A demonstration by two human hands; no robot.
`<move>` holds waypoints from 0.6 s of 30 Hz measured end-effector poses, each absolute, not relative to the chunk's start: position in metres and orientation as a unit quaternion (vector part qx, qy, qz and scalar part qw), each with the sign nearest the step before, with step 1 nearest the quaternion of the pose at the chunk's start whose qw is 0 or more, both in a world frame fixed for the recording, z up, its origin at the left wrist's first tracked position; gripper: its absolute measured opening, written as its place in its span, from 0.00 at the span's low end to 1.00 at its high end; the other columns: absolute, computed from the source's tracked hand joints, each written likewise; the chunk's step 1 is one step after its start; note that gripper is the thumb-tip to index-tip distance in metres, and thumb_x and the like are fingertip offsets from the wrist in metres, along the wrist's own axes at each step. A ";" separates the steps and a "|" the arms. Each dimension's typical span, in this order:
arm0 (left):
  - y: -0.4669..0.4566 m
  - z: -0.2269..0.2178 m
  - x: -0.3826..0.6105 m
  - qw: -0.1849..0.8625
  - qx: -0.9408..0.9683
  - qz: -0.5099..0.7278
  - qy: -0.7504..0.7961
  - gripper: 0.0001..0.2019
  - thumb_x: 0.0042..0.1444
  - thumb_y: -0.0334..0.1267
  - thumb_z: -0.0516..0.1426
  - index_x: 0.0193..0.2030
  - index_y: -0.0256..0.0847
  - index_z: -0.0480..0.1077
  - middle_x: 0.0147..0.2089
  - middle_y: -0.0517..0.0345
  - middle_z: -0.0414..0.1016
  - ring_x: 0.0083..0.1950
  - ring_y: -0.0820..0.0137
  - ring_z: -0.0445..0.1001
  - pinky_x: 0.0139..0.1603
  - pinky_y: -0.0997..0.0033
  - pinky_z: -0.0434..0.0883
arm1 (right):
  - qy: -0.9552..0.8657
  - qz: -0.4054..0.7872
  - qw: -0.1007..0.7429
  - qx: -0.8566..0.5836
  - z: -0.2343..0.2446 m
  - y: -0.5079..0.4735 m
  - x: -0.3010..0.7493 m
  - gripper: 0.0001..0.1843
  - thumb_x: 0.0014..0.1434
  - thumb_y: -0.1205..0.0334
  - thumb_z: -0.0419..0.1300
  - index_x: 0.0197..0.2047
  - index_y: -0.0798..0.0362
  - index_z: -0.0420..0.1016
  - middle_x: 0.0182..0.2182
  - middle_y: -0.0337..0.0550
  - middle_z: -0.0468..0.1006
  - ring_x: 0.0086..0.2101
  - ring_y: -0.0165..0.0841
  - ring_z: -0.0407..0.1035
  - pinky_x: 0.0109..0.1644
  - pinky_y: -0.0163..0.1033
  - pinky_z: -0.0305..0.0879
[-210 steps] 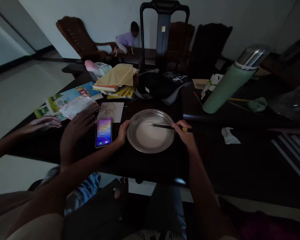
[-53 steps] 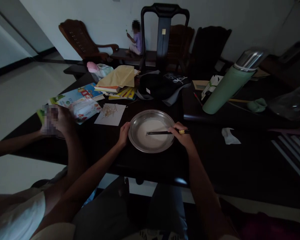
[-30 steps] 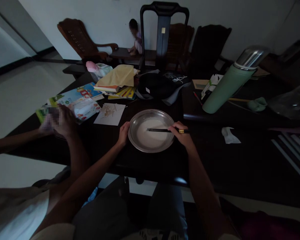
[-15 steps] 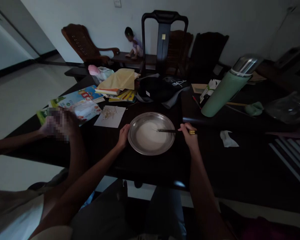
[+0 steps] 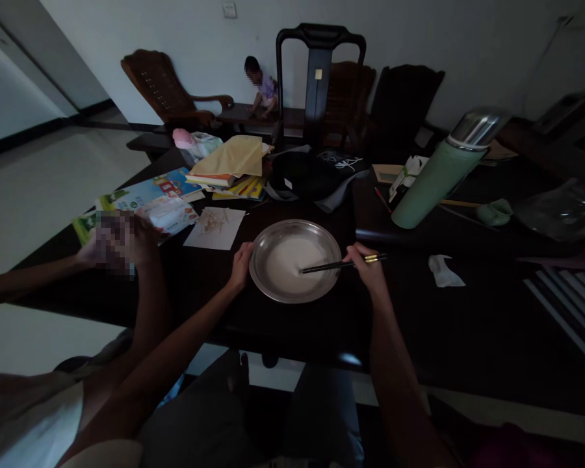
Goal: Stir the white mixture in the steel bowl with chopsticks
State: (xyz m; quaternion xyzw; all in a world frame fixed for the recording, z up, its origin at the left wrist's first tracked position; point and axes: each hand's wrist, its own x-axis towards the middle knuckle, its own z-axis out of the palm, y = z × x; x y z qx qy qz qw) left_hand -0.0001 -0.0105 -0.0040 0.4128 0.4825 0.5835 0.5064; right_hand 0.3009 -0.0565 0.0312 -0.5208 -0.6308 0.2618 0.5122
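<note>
A round metal plate holding a white mixture sits on the dark table in front of me. My left hand grips the plate's left rim. My right hand is closed on a pair of dark chopsticks with gold bands; their tips rest in the white mixture near the plate's middle.
Another person's hands hold a phone at the left. Beyond the plate lie a white paper with sticks, books, a black bag, a green thermos and a crumpled tissue. A child sits at the back.
The chopstick tips have swept about inside the plate and now point lower left. The other person picked the phone up off the table and holds it at the left.
</note>
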 end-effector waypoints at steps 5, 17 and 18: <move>-0.011 -0.007 -0.001 0.514 0.410 0.573 0.489 0.17 0.52 0.49 0.61 0.25 0.39 0.63 0.24 0.63 0.62 0.26 0.74 0.61 0.26 0.76 0.60 | -0.667 0.237 0.480 -0.518 0.030 -0.055 0.294 0.16 0.59 0.51 0.58 0.25 0.50 0.73 0.24 0.38 0.71 0.30 0.33 0.67 0.37 0.39 0.62; -0.002 0.001 0.000 0.671 0.333 0.501 0.433 0.22 0.53 0.49 0.58 0.50 0.36 0.74 0.41 0.46 0.78 0.47 0.53 0.76 0.48 0.54 0.73 | -0.643 0.247 0.500 -0.526 0.032 -0.056 0.296 0.19 0.60 0.49 0.56 0.24 0.50 0.74 0.23 0.39 0.73 0.29 0.33 0.68 0.35 0.39 0.62; -0.002 0.000 0.000 0.679 0.328 0.488 0.441 0.22 0.51 0.47 0.60 0.49 0.35 0.75 0.39 0.45 0.78 0.46 0.51 0.76 0.47 0.52 0.74 | -0.616 0.246 0.517 -0.541 0.032 -0.056 0.299 0.20 0.60 0.48 0.56 0.23 0.50 0.74 0.21 0.38 0.72 0.27 0.32 0.67 0.33 0.38 0.61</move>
